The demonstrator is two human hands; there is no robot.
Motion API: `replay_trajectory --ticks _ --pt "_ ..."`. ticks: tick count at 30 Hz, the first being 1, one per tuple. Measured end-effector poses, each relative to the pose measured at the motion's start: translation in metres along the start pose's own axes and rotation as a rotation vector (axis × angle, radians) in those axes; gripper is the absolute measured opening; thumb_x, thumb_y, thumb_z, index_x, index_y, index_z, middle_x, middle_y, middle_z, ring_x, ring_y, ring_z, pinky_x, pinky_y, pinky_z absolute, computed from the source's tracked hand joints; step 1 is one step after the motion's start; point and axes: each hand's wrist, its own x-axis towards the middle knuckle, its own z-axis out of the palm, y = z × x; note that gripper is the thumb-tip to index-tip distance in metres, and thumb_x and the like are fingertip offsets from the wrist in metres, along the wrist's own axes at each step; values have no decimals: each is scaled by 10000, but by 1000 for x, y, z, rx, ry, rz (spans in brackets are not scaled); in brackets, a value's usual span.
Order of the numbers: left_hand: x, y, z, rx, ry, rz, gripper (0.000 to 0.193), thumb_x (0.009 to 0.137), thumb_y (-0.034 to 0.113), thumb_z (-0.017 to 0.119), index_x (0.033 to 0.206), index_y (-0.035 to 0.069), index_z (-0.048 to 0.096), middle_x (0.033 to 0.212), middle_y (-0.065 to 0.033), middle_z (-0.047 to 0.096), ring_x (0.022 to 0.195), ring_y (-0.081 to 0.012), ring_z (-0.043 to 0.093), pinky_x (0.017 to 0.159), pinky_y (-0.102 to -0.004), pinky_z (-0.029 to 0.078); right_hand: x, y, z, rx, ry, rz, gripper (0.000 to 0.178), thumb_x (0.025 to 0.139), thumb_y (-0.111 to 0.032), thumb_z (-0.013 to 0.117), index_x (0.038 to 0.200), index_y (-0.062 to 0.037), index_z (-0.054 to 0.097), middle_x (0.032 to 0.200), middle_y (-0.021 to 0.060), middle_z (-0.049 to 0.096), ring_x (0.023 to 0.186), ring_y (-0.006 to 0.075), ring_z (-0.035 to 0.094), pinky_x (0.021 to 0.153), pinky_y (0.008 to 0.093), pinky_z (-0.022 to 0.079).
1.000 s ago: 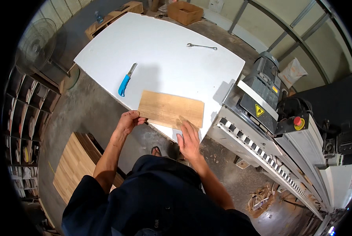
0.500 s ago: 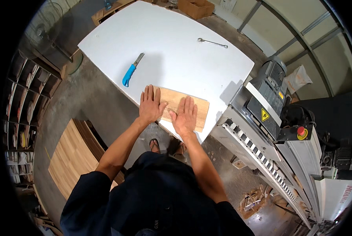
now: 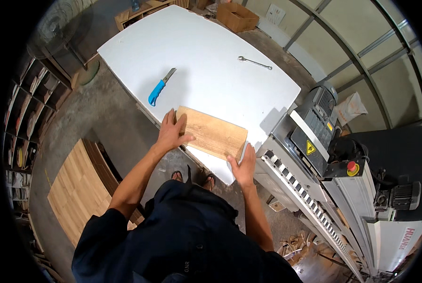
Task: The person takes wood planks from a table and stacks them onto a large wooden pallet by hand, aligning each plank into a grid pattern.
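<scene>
A light wood-grain board [image 3: 212,133] lies at the near corner of the white tabletop [image 3: 140,42], between my two hands. My left hand [image 3: 171,133] grips its left end, with the fingers along the edge and the thumb over the near side. At the opposite end, my right hand [image 3: 244,165] holds the near right corner, its thumb at the front edge and its fingers up the side. Beyond the board, a blue-handled utility knife [image 3: 158,91] lies with its blade out. A metal combination wrench [image 3: 255,62] rests farther back on the right.
A large machine [image 3: 314,132] with a motor and red stop button adjoins the table on the right. Stacked wood panels [image 3: 81,181] stand on the floor at left. Shelves [image 3: 27,122] and a fan [image 3: 55,30] are farther left; a cardboard box [image 3: 237,17] sits behind.
My hands were flat on top of the board and have moved outward to its two ends. The right hand shifted right and nearer. The whole view has tilted slightly.
</scene>
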Motion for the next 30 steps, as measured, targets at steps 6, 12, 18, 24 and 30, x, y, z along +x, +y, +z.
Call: replay_trajectory --ticks 6,12,18,24,30 --pt "-11 -10 -21 -43 -192 95 785 608 193 765 1298 67 413 1181 -232 440 1073 -384 433 909 -427 384 -22 6 5 -49 159 -233 593 728 -184 694 1215 56 456 1150 228 510 1080 382 461 953 437 353" --pt "-14 -11 -18 -121 -99 89 735 580 57 755 1259 68 474 1104 -221 504 1003 -371 491 853 -403 430 -26 0 6 -57 200 -79 421 734 -173 690 1107 -23 567 996 172 589 900 364 537 794 432 446" --pt "-11 -14 -20 -136 -112 96 645 616 64 713 1225 80 503 1055 -231 521 970 -374 511 820 -408 450 -27 2 8 -45 263 -148 414 731 -168 689 1099 -19 574 975 178 587 875 362 542 758 432 459" --pt "-13 -8 -23 -144 -171 -12 675 602 72 733 1238 91 507 1073 -222 520 968 -368 519 829 -398 446 -21 7 7 -24 234 -122 393 733 -139 676 1093 -9 587 977 190 589 894 372 539 770 429 461" --pt "-14 -10 -22 -125 -116 52 597 639 87 697 1207 80 515 963 -221 538 920 -371 517 789 -413 449 -19 8 6 -69 209 -122 399 727 -129 679 1099 -16 589 991 186 592 914 362 537 784 430 458"
